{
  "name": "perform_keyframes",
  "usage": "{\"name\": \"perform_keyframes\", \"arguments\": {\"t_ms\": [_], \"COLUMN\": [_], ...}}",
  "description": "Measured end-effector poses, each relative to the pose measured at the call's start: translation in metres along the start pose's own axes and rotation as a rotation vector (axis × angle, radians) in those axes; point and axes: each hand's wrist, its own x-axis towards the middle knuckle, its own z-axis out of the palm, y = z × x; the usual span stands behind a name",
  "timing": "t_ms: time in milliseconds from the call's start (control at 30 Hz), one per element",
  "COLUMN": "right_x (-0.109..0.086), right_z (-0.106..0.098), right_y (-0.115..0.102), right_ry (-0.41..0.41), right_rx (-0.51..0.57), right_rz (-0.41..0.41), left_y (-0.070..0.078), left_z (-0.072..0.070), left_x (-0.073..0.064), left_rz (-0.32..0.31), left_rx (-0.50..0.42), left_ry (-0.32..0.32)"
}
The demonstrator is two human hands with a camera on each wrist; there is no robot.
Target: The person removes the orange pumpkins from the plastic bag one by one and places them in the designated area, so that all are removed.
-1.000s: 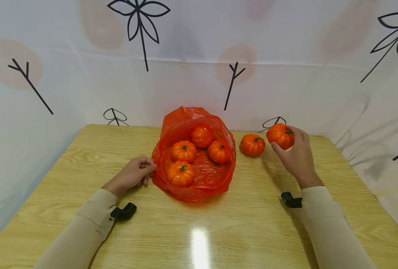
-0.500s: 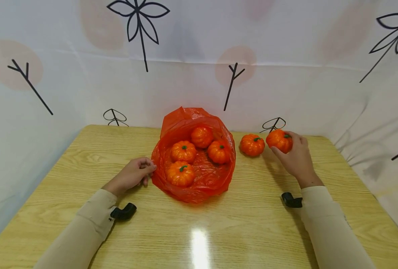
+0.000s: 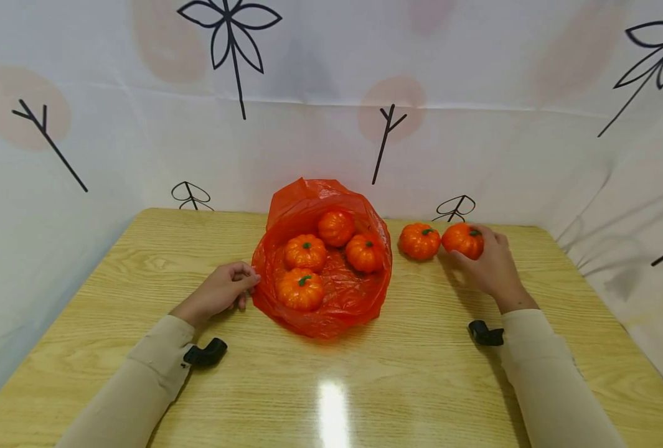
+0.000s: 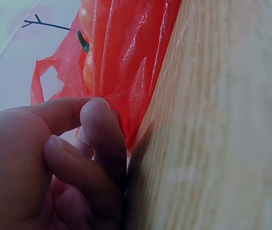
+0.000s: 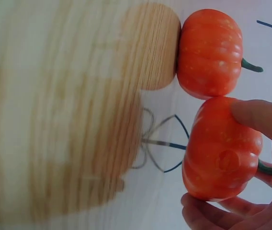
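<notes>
Gripping pumpkin (image 3: pixel 461 241) — right hand (image 3: pixel 495 266); left hand (image 3: pixel 220 291) pinching red bag (image 3: pixel 350 305) — second pumpkin (image 3: pixel 419 242) between.

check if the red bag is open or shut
Open: in the head view the red bag has its mouth spread wide, and four orange pumpkins show inside; the left hand pinches its edge.

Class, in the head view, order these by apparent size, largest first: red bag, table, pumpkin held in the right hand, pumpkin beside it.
1. Table
2. Red bag
3. Held pumpkin, partly covered, and neighbouring pumpkin: too alike to rank.
</notes>
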Motion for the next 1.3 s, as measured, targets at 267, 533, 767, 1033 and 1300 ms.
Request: {"name": "perform_keyframes", "arguments": {"t_ms": [267,533,767,1033,1300], "right_x": [0.0016,0.0023,0.0026,0.0029,0.0038], "right_z": [-0.0012,-0.0027,-0.003,-0.0034,-0.003], "right_y": [0.0024,0.0039,0.0046,0.0056,0.006], "right_ry": [-0.063,-0.096,-0.117,-0.149,-0.16], "right_rx": [-0.051,-0.076,-0.071,-0.073,-0.07], "right_rz": [0.024,0.022,0.026,0.039,0.041], "left_y": [0.0005,0.0013,0.0036,0.0041,0.0021], "left_z": [-0.0001,-0.0001,-0.0006,0.0002,0.0001], "left_x": [-0.0001,-0.001,-0.0028,-0.0029,-0.0014], "left_rz": [0.001,-0.001,0.006,-0.006,-0.015], "left_rx": [0.002,0.001,0.003,0.012,0.016], "left_ry": [-0.002,-0.001,0.001,0.003,0.011]}}
